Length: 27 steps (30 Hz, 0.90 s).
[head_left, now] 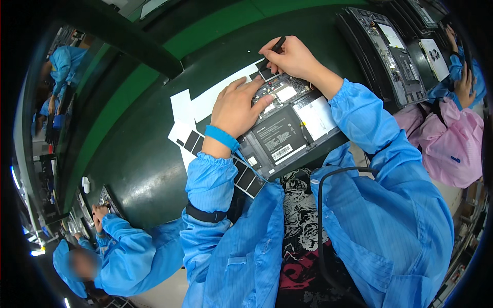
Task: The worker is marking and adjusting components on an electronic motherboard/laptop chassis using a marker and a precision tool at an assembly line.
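An opened laptop base [251, 154] lies before me, its black battery [277, 136], a silver-white panel [316, 117] and the circuit board exposed. My left hand [233, 110], with a blue band at its wrist, rests on the laptop's far left edge, fingers stretched out. At the far edge my right hand [294, 57] grips a slim black pen-like tool [279, 44], whose tip is hidden. Black rectangular pads [267, 72] lie just below that hand. White backing sheets [210, 100] lie beyond the laptop, partly under my left hand.
Strips of black pads [191, 142] lie left of the laptop; another strip [249, 178] lies at its near left corner. Opened laptop bases [395, 56] are stacked at right. Co-workers in blue [133, 256] and pink [447, 138] sit either side. A cable [322, 226] hangs across my front.
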{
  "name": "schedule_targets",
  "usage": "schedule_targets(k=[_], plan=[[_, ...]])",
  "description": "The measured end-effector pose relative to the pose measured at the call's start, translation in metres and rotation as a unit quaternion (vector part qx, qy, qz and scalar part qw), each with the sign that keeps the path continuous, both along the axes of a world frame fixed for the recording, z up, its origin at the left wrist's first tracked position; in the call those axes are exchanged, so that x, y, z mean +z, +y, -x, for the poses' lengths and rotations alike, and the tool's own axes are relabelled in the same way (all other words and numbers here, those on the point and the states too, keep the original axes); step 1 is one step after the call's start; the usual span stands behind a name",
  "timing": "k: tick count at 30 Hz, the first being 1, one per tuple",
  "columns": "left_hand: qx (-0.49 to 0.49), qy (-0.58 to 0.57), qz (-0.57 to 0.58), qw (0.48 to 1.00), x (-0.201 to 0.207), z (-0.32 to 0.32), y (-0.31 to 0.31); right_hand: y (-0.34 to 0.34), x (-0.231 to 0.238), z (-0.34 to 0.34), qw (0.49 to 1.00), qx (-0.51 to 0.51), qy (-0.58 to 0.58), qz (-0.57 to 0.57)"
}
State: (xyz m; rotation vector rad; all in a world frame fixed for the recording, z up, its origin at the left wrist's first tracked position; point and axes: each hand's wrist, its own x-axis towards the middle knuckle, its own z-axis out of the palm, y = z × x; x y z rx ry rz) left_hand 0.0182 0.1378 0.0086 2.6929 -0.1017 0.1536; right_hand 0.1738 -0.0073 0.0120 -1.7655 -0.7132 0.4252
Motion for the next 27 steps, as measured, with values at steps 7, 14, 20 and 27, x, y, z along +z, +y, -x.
schedule_targets(k=[7, 14, 20, 27], plan=[[0.0, 0.016, -0.007, 1.0, 0.0058, 0.0008, -0.0015, -0.0035, 0.0092, 0.0003, 0.999, -0.014, -0.03, 0.043], [0.009, 0.023, -0.001, 1.0, 0.0085, 0.0021, -0.0011, -0.0002, 0.0032, 0.0003, 0.999, 0.0, -0.036, 0.041], [0.006, 0.012, -0.002, 1.0, 0.0045, 0.0005, -0.0011, -0.0018, 0.0007, 0.0018, 1.0, 0.005, 0.0, -0.001], [0.021, 0.006, 0.006, 1.0, 0.0061, 0.0043, -0.0022, -0.0027, -0.0003, 0.0007, 0.996, 0.019, 0.023, -0.082]])
